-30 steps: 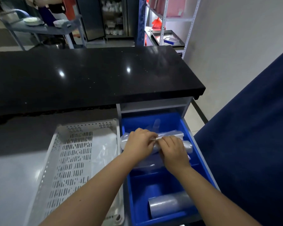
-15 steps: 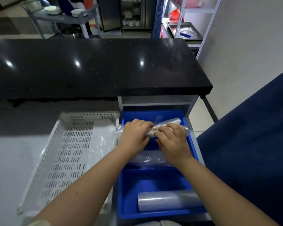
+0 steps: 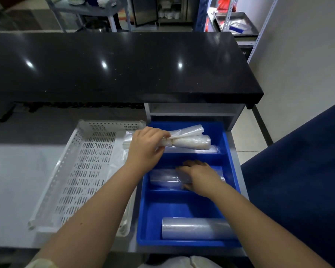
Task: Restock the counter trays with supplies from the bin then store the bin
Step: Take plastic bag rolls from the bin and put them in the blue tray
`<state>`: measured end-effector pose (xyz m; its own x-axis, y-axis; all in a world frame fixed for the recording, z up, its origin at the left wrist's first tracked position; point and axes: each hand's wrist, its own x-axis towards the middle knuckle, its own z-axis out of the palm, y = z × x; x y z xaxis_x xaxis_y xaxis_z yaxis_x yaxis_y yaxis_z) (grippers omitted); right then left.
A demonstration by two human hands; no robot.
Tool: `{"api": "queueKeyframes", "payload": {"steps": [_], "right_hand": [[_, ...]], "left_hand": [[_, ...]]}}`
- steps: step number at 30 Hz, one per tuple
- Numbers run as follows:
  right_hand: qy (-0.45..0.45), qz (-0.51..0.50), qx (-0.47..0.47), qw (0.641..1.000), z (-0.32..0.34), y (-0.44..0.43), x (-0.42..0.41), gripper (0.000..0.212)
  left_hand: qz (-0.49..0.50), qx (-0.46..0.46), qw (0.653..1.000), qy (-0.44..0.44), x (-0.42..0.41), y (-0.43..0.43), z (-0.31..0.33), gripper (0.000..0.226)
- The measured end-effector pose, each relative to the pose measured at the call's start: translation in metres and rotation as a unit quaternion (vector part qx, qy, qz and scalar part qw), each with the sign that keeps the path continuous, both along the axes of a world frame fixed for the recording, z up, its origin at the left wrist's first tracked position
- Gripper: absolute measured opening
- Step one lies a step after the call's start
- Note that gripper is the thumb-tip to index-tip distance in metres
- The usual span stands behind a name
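A blue divided tray (image 3: 232,169) sits in front of me, with three compartments. My left hand (image 3: 146,148) grips a rolled bundle of clear plastic bags (image 3: 190,139) over the far compartment. My right hand (image 3: 198,177) rests palm down on a flat pack of clear plastic (image 3: 163,179) in the middle compartment; whether it grips the pack I cannot tell. A clear plastic roll (image 3: 195,228) lies in the near compartment. A white perforated bin (image 3: 81,171) stands to the left of the tray, with clear plastic along its right side.
A raised black counter top (image 3: 114,66) runs across behind the tray. A dark blue curtain (image 3: 298,180) hangs close on the right. Metal shelving (image 3: 238,24) and a grey cart (image 3: 89,10) stand beyond the counter. A grey work surface (image 3: 12,180) lies left of the bin.
Both hands held the bag bundle together before. Now my right hand has left it and dropped to the middle compartment, while my left hand still holds the bundle.
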<state>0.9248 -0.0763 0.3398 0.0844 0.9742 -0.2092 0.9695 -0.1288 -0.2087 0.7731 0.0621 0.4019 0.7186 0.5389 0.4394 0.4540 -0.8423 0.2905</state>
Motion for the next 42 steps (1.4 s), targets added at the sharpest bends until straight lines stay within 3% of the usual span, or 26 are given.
{"api": "queueKeyframes", "payload": {"steps": [9, 18, 25, 28, 34, 42], "right_hand": [[0.023, -0.021, -0.078, 0.997, -0.007, 0.013, 0.0, 0.073], [0.029, -0.026, -0.103, 0.994, -0.009, 0.023, -0.002, 0.062], [0.076, -0.029, -0.058, 0.995, 0.001, 0.012, -0.005, 0.049], [0.054, -0.019, -0.013, 0.998, 0.016, 0.004, -0.007, 0.04], [0.028, -0.017, 0.067, 0.997, 0.061, -0.02, -0.008, 0.04], [-0.036, -0.05, 0.098, 0.993, 0.083, -0.069, 0.003, 0.042]], "left_hand": [[0.015, -0.022, 1.0, -0.005, 0.007, 0.007, -0.001, 0.034], [0.03, -0.028, 0.999, -0.014, 0.001, 0.011, -0.004, 0.034], [0.044, -0.055, 0.997, -0.008, -0.009, 0.005, -0.001, 0.034], [0.037, -0.059, 0.998, 0.001, -0.011, 0.001, 0.002, 0.033], [0.011, -0.062, 0.998, 0.023, -0.001, -0.006, 0.014, 0.033], [-0.057, -0.129, 0.987, 0.083, 0.024, -0.035, 0.023, 0.034]]}}
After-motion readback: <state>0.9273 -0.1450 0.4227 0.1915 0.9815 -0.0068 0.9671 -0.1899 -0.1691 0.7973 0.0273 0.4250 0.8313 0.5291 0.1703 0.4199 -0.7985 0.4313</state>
